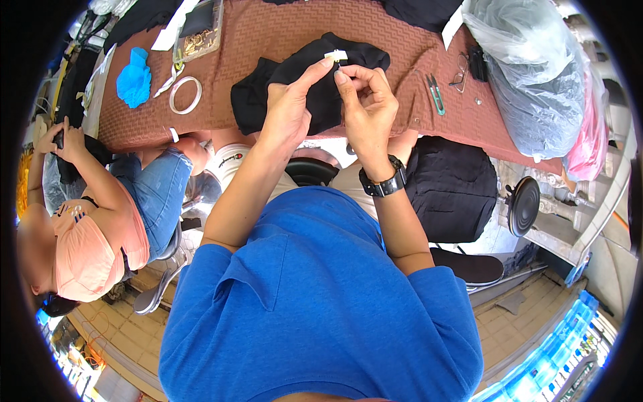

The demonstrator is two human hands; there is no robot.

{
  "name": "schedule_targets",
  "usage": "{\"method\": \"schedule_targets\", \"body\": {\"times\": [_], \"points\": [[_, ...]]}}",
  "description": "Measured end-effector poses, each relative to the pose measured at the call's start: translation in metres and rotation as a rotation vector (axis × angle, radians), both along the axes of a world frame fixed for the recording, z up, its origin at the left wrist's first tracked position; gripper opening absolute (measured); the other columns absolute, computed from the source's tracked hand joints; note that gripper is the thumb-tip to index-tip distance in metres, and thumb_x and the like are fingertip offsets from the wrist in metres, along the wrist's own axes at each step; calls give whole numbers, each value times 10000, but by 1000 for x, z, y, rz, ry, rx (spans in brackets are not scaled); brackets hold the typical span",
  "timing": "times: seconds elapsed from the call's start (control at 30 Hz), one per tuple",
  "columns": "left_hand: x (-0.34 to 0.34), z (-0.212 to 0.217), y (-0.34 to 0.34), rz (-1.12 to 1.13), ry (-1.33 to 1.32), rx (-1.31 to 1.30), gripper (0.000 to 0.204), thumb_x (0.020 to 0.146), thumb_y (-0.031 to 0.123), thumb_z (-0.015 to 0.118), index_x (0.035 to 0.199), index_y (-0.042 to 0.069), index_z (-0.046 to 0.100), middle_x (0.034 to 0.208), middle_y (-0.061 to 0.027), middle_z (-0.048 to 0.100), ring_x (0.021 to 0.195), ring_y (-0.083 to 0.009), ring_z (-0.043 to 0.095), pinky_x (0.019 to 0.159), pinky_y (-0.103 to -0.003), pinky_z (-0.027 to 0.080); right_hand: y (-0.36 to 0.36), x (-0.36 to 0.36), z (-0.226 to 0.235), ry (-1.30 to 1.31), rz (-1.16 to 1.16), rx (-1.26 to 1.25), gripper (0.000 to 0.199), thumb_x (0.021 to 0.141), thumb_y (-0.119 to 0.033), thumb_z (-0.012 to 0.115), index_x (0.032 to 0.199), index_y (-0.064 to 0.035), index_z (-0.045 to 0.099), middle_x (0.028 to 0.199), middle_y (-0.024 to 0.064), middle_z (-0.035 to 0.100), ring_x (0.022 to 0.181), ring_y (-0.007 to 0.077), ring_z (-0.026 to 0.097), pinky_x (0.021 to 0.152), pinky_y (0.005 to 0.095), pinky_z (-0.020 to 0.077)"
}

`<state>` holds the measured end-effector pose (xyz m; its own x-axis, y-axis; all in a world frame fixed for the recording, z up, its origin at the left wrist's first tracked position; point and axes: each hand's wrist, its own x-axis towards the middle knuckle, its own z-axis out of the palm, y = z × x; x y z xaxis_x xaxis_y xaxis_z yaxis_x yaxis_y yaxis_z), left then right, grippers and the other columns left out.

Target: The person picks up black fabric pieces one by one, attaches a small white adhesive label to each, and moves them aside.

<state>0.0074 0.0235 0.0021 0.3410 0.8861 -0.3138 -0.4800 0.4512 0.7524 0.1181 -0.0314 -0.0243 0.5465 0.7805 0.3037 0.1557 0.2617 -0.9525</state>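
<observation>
A black garment [258,94] lies bunched on the brown cloth-covered table in front of me. At its upper middle shows a small white label [336,55]. My left hand [291,107] is closed at the garment, its thumb reaching up to the label and pressing at its edge; the other fingers are mostly hidden. My right hand [368,100], with a black watch on the wrist, pinches thumb and forefinger together just below the label. Whatever sits between those fingertips is too small to make out.
Green-handled thread snips [435,95] lie to the right, near large plastic bags [529,74]. At left are a blue cloth bundle [134,79], a white ring [185,94] and a clear box of gold-coloured pieces [199,33]. A co-worker [100,221] sits at left.
</observation>
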Motion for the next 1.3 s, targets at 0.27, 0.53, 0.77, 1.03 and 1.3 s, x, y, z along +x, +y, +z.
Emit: {"method": "schedule_targets", "body": {"times": [0.27,0.53,0.77,1.03,1.3], "points": [[0,-1,-1,13,21,30,342,860,139,828,1099,-85,729,1112,-98,726,1098,-109,622,1049,-295,414,-1,-5,10,81,-9,-34,74,901,-40,753,972,-23,743,789,-22,500,659,47,466,561,212,370],[1,1,-2,30,29,47,340,859,138,828,1092,-89,729,1100,-103,728,1074,-101,629,1033,-282,420,-1,-6,11,126,-1,-28,79,906,-46,753,976,-11,742,805,-23,506,681,47,470,571,208,380],[2,-2,-2,31,3,68,337,859,140,827,1091,-85,732,1091,-95,733,1052,-95,637,1027,-282,422,2,-3,4,79,-5,-8,94,911,-58,757,994,-17,739,811,-20,523,651,46,478,557,207,385],[3,-2,-2,30,42,64,332,863,148,824,1097,-71,737,1089,-90,733,1055,-95,635,1054,-296,404,4,-2,-2,79,3,12,128,942,-111,751,1026,-19,719,801,-30,555,560,11,482,443,176,357],[5,2,-6,36,108,50,312,863,151,823,1076,-61,742,1056,-68,732,1009,-83,638,1014,-281,427,2,-5,7,297,22,-62,74,919,-31,747,972,8,713,890,1,591,743,55,542,655,212,447]]}}
